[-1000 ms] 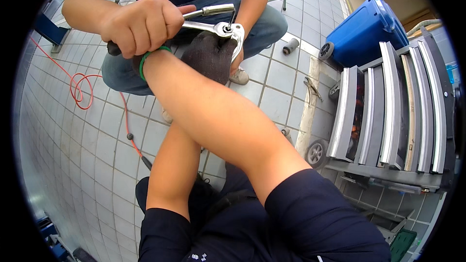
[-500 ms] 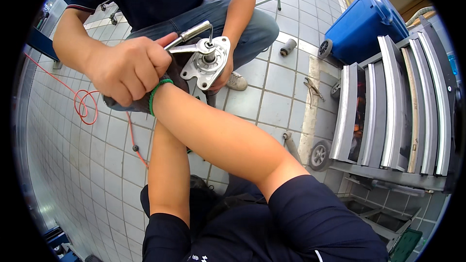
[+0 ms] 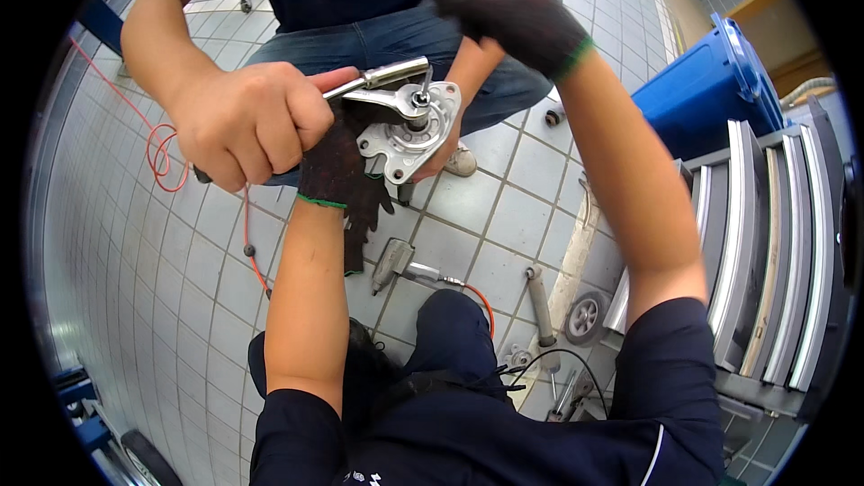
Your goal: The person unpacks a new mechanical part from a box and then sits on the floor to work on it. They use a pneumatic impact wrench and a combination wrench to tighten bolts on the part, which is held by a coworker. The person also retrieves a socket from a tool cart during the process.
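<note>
The right hand [image 3: 508, 18] has lifted clear, fingers loosely extended and apparently empty, seemingly pausing its work at the flanged mount [image 3: 407, 139], located beneath the wrench [image 3: 385, 100] beside the left hand [image 3: 337, 167], whose grip is hidden.

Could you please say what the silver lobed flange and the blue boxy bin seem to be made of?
The silver lobed flange looks metal, possibly cast aluminium: pale satin with bright edges. The blue boxy bin is probably moulded plastic: smooth, evenly coloured.
</note>
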